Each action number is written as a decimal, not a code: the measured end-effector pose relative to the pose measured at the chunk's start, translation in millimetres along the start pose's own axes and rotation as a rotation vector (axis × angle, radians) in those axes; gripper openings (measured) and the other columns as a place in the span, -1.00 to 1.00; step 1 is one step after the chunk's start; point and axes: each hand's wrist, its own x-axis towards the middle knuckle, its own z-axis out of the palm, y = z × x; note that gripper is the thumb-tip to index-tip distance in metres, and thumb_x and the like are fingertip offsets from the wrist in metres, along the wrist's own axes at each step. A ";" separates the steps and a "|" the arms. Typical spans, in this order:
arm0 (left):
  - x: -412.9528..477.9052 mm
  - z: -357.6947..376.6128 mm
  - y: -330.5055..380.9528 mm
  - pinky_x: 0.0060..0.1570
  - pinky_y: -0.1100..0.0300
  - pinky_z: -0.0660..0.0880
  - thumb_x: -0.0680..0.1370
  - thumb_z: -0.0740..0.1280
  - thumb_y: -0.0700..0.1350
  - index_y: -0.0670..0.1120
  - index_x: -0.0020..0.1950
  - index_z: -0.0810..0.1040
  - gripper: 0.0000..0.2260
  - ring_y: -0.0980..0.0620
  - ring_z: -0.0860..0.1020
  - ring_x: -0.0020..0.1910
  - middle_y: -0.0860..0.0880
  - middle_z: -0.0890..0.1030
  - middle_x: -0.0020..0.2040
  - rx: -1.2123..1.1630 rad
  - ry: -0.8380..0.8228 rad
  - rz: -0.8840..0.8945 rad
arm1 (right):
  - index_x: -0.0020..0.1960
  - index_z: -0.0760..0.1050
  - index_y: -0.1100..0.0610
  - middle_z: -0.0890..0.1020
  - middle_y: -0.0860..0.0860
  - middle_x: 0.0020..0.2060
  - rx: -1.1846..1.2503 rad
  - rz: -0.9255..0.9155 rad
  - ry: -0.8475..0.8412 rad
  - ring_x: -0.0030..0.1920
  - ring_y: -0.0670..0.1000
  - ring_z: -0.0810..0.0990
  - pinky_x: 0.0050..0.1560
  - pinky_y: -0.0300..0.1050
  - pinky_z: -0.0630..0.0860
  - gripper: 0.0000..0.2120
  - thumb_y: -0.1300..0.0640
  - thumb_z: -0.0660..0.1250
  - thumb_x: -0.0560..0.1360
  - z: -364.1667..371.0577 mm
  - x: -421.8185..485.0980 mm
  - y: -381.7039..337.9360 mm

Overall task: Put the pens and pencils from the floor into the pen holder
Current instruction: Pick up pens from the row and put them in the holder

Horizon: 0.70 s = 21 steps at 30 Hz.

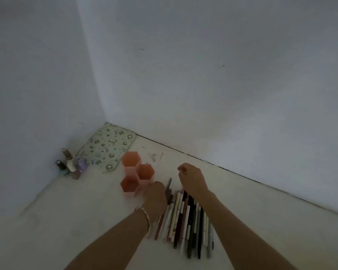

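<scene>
A pink pen holder [137, 171] made of three hexagonal tubes stands on the pale floor; the tubes look empty. To its right, several pens and pencils [185, 219] lie side by side in a row. My left hand [155, 196] is at the row's left end, beside the holder, with its fingers closed around a dark grey pen [169, 184] that points away from me. My right hand [191, 179] hovers over the far end of the row, fingers loosely bent, and nothing shows in it.
This is a room corner with white walls to the left and behind. A flowered pouch [107, 147] lies flat in the corner. Several small bottles [69, 164] stand along the left wall. A few small scraps [154, 155] lie behind the holder.
</scene>
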 end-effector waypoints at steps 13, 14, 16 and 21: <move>-7.3 -79.9 -12.9 -0.19 0.29 0.49 0.54 0.34 -0.10 -0.10 0.10 0.40 -0.80 0.06 0.56 -0.16 -0.03 0.54 -0.03 -0.289 0.253 0.246 | -0.13 0.58 0.24 0.63 0.09 -0.19 -0.103 0.063 -0.001 -0.16 0.08 0.60 -0.16 -0.08 0.53 -0.80 0.19 0.22 0.53 25.6 -6.0 -6.6; -9.2 -94.7 -20.3 -0.26 0.36 0.46 0.52 0.36 -0.10 -0.08 0.06 0.40 -0.80 0.10 0.55 -0.21 0.00 0.55 -0.08 -0.366 0.307 0.260 | -0.16 0.58 0.26 0.63 0.11 -0.21 -0.155 0.082 -0.034 -0.16 0.10 0.61 -0.15 -0.05 0.55 -0.78 0.16 0.23 0.52 31.1 -10.6 -12.7; -9.1 -117.8 -30.1 -0.40 0.45 0.45 0.51 0.38 -0.11 -0.03 0.00 0.38 -0.82 0.21 0.51 -0.33 0.08 0.54 -0.20 -0.559 0.389 0.246 | -0.18 0.55 0.23 0.60 0.10 -0.21 -0.268 0.102 -0.098 -0.10 0.11 0.61 -0.09 -0.05 0.56 -0.77 0.10 0.23 0.50 42.8 -17.3 -19.1; -1.9 -138.2 -55.6 -0.23 0.04 0.65 0.56 0.34 -0.20 -0.03 0.19 0.40 -0.75 0.07 0.62 -0.21 0.05 0.56 -0.15 -0.958 0.456 0.264 | 0.13 0.55 0.14 0.57 0.07 0.10 -0.584 0.097 -0.121 0.14 0.09 0.49 0.16 -0.04 0.40 -0.72 -0.01 0.21 0.58 74.2 -27.9 -28.3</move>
